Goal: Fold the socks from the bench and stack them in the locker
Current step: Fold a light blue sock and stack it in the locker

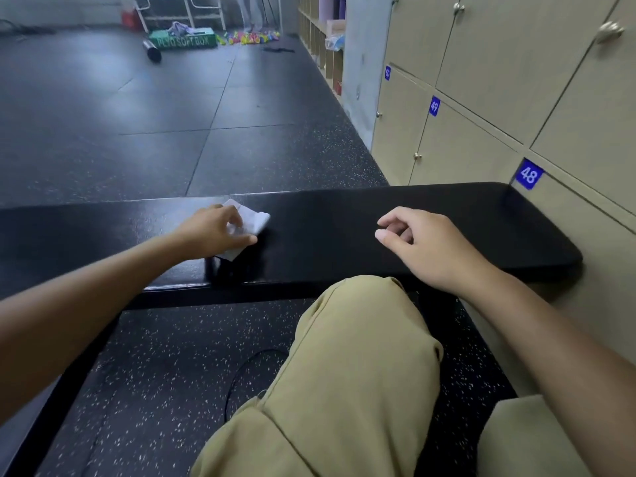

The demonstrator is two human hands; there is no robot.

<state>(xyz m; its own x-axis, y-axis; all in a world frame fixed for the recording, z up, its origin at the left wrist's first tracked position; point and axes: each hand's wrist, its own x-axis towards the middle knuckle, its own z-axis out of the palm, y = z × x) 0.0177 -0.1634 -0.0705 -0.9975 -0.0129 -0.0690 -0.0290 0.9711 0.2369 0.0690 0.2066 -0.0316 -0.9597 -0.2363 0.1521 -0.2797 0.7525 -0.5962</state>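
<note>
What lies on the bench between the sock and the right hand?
Nothing: in the head view, the bench top is bare between the sock under the left hand and the right hand.

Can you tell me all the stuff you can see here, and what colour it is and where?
sock: one, white, on the bench under the left hand
bench: one, black, across the middle
lockers: many, beige, on the right, doors shut
number tags: three, blue, 48, 49, 50
green box: one, far floor
floor: dark, speckled
trousers: tan, bottom
left hand: grips the sock
right hand: loosely curled, holds nothing
</note>
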